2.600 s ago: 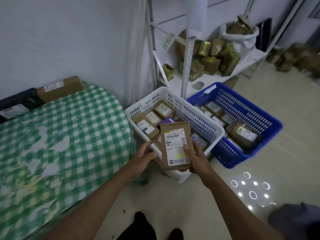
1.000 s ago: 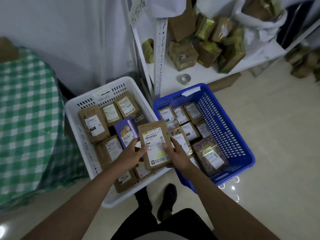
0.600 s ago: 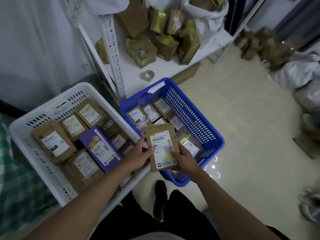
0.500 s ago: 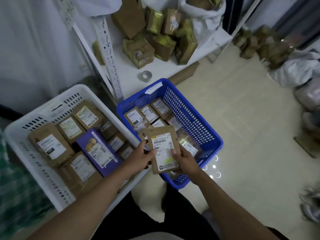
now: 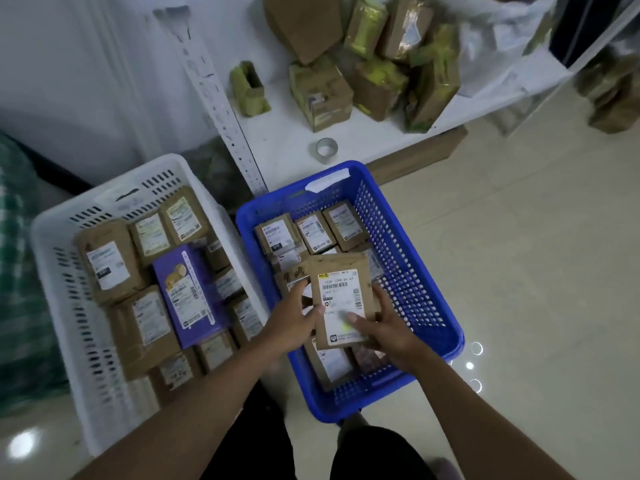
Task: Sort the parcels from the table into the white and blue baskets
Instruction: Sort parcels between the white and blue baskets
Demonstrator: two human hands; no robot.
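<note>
Parcels fill the white basket (image 5: pixel 52 258) on the left. Next, the left hand (image 5: pixel 294 320) and right hand (image 5: pixel 384 327) pinch 1 brown parcel (image 5: pixel 341 299) over the blue basket (image 5: pixel 446 323). It stands long way up between both hands, so I think it just needs to go down.

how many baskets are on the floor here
2. The white basket sits on the left, full of parcels. The blue basket stands right beside it, under the brown parcel that both hands hold. None seems hidden.
</note>
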